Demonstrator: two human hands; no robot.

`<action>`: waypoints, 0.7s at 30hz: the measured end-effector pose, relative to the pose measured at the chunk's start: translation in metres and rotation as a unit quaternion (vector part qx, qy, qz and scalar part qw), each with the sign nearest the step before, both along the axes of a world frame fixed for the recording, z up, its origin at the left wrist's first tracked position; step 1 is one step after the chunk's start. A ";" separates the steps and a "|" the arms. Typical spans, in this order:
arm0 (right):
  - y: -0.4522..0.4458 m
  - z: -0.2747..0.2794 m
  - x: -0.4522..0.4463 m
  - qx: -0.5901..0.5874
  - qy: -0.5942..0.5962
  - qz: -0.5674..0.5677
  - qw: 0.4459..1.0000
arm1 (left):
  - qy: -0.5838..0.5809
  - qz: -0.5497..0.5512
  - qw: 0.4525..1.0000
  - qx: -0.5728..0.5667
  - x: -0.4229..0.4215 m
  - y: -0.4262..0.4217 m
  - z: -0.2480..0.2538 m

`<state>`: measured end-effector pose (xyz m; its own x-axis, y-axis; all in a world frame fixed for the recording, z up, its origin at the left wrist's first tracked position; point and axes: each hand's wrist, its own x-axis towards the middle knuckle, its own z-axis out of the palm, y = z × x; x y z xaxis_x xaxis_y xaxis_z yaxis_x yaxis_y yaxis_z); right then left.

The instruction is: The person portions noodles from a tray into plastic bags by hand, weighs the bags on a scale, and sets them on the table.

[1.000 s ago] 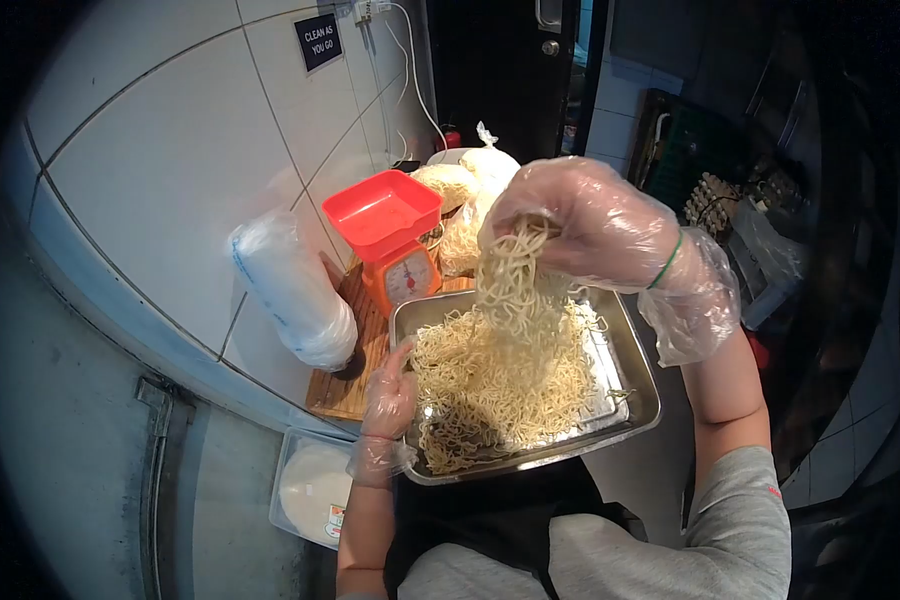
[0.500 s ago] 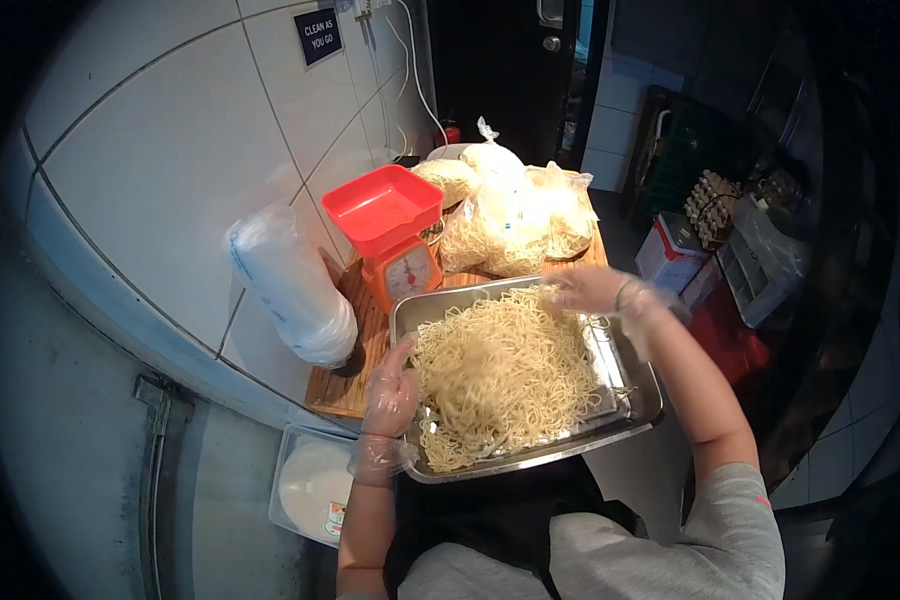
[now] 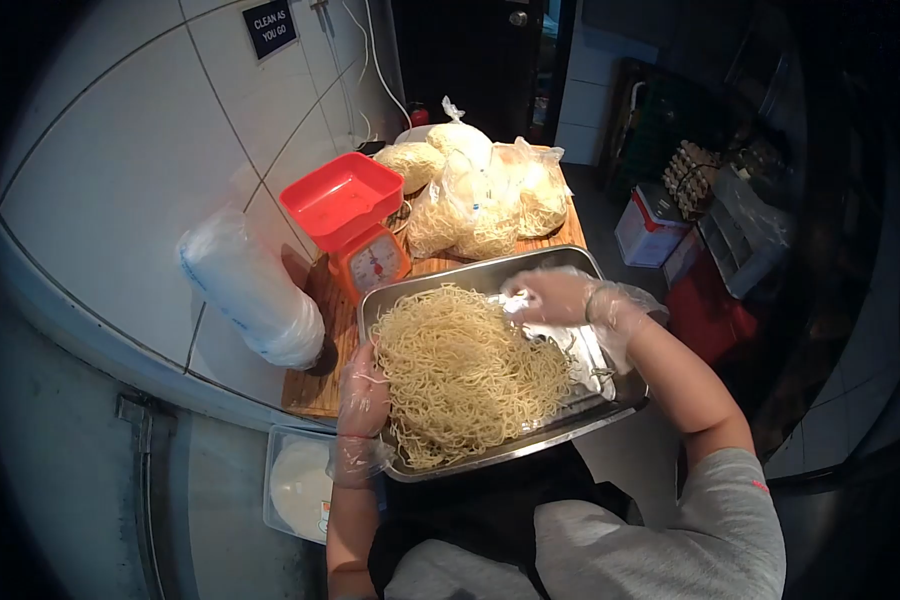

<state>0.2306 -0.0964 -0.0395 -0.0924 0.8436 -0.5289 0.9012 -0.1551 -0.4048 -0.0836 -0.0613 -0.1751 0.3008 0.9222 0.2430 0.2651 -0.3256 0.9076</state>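
A deep metal tray (image 3: 515, 450) holds a wide heap of thin yellow noodles (image 3: 460, 370), massed toward its left and middle. My left hand (image 3: 362, 395), in a clear plastic glove, grips the tray's left side beside the noodles; its fingers are partly hidden. Over the far right part of the tray is my right hand (image 3: 560, 297), also gloved and slightly blurred. Its fingers are loosely bent and apart, with no noodles visible in them. Bare shiny metal shows below that hand, with a few loose strands.
An orange scale (image 3: 373, 262) with a red pan (image 3: 342, 200) stands behind the tray. Bagged noodles (image 3: 480, 205) crowd the wooden table's (image 3: 310, 390) far end. A plastic bag roll (image 3: 255, 290) stands left, near the wall; a lidded tub (image 3: 300, 485) sits lower left.
My right hand has drawn away from the heap's far edge, over the tray's right side. The noodles lie more to the left, baring more metal. The whole view has shifted slightly.
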 end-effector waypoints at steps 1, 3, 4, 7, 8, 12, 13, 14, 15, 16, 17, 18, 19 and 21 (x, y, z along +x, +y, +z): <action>-0.007 -0.004 0.002 -0.068 -0.063 0.003 0.996 | -0.014 -0.007 1.000 0.010 0.001 0.000 0.001; -0.032 -0.081 0.018 0.004 -0.064 0.088 0.994 | -0.039 -0.016 0.999 0.012 0.001 -0.001 -0.001; -0.046 -0.084 -0.002 -0.001 -0.093 0.083 0.992 | -0.049 -0.018 0.999 0.007 0.002 -0.001 -0.004; -0.056 -0.077 -0.030 0.012 0.010 0.058 0.998 | -0.018 -0.003 1.000 -0.003 0.001 -0.004 0.004; -0.055 -0.073 -0.032 0.020 0.077 0.046 0.996 | 0.004 0.005 1.000 -0.005 0.002 -0.005 0.009; -0.039 0.009 -0.041 0.044 0.269 -0.001 0.962 | 0.006 0.000 1.000 -0.005 0.000 -0.006 0.009; -0.031 0.021 -0.035 0.047 0.288 0.000 0.957 | 0.001 -0.002 1.000 -0.018 0.000 -0.006 0.008; -0.019 0.024 -0.023 0.006 0.289 -0.029 0.957 | -0.006 -0.004 1.000 -0.030 0.001 -0.004 0.006; -0.009 0.024 -0.010 0.008 0.260 -0.060 0.964 | -0.007 -0.004 1.000 -0.020 0.001 -0.003 0.004; 0.003 0.013 0.004 0.020 0.231 -0.102 0.967 | -0.008 -0.004 1.000 -0.010 0.001 -0.002 0.002; 0.017 -0.011 0.024 0.061 0.161 -0.108 0.979 | -0.009 -0.004 1.000 0.000 0.000 -0.001 -0.001; 0.044 -0.071 0.064 0.160 0.094 0.000 0.983 | -0.007 -0.001 1.000 -0.006 -0.001 -0.001 -0.002; 0.038 -0.092 0.072 0.189 0.015 -0.046 0.981 | -0.005 0.001 1.000 -0.011 -0.001 -0.001 -0.004; 0.037 -0.179 0.087 0.291 -0.110 0.042 0.950 | -0.007 0.006 1.000 -0.018 -0.001 -0.001 -0.004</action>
<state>0.3176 -0.0593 -0.2186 -0.1135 0.9935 0.0099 0.9731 0.1131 -0.2009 -0.0846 -0.0621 -0.1788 0.2874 0.9337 0.2135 0.2561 -0.2897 0.9222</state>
